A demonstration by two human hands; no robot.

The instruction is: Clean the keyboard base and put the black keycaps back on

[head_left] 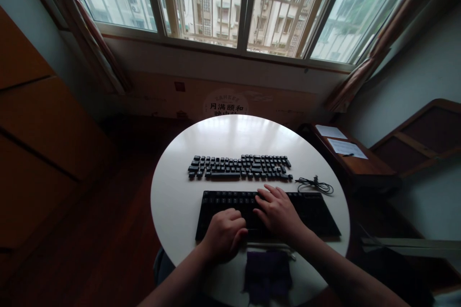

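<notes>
A black keyboard (317, 216) lies on the round white table (173, 187); a row or two of keycaps sits along its far edge, and the rest of its surface looks dark and bare. My left hand (225, 231) rests curled over its front left part, fingers folded so that anything inside is hidden. Farther right, my right hand (279, 208) lies over the middle, fingers stretched out and slightly apart, tips touching the upper key rows. Loose black keycaps (225, 175) are laid out in keyboard order beyond it.
A coiled black cable (317, 184) lies behind the keyboard's right end. Near the table's front are a dark purple cloth (268, 273) and a thin light rod (266, 245). A wooden side table (370, 165) with papers (347, 147) and a pen stands at right.
</notes>
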